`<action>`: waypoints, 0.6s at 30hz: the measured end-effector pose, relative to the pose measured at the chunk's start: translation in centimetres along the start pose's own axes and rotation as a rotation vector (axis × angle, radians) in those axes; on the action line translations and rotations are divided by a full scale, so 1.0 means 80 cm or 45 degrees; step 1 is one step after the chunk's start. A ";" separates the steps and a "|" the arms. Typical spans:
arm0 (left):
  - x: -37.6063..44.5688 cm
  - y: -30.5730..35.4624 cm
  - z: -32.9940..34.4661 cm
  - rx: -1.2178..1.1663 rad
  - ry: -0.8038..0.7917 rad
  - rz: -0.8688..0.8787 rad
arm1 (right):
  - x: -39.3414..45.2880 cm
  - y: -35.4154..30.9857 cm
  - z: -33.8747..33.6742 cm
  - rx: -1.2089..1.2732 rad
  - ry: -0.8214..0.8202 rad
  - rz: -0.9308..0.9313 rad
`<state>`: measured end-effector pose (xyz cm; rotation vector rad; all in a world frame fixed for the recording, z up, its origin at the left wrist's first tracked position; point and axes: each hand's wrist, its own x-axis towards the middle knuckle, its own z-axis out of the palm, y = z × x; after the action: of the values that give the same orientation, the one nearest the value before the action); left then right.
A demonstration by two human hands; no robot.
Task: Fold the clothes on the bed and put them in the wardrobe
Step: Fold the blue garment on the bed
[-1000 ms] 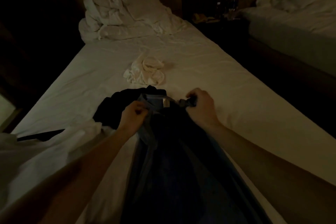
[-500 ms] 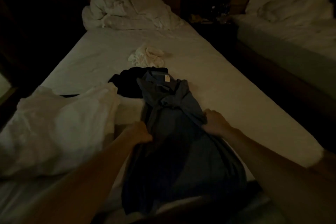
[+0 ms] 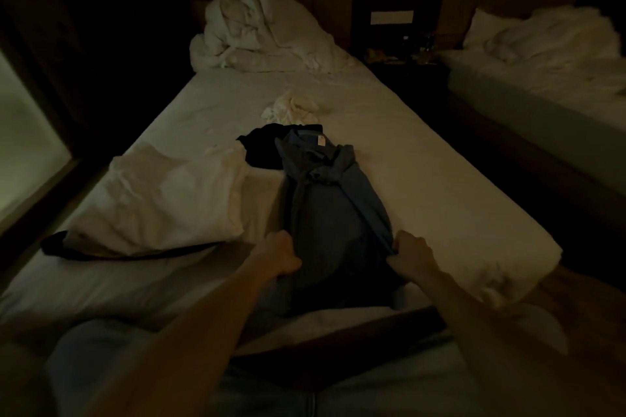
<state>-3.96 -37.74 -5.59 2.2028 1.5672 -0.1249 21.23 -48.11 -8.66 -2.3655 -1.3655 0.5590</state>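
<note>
Left hand (image 3: 283,256) and right hand (image 3: 408,254) each have a clenched grip on the blue shirt's (image 3: 333,213) near hem at 6 o'clock — probably tensioning it flat on the bed (image 3: 423,173). White garment (image 3: 162,200) waits at 9 — black one (image 3: 262,149) at 12.

Pretty dim shot, warm yellowish light only really hitting the bed (image 3: 423,179) sheet in the middle. Corners drop into near black, grainy and soft, wide-angle bending at the edges.
</note>
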 end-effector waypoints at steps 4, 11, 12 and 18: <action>-0.012 0.042 0.013 -0.369 -0.244 -0.024 | -0.015 -0.030 0.020 0.176 -0.060 -0.123; -0.010 -0.001 0.042 0.218 0.105 0.388 | -0.023 -0.002 0.043 0.367 0.039 0.075; -0.008 -0.010 0.054 0.324 0.081 0.507 | -0.025 0.005 0.049 0.342 0.054 0.146; 0.007 -0.045 0.105 0.776 0.181 0.681 | -0.033 0.009 0.086 0.229 0.080 0.194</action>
<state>-5.66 -39.60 -14.39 3.0895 1.0268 -0.3204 17.11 -50.05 -14.51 -2.3313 -1.0674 0.6166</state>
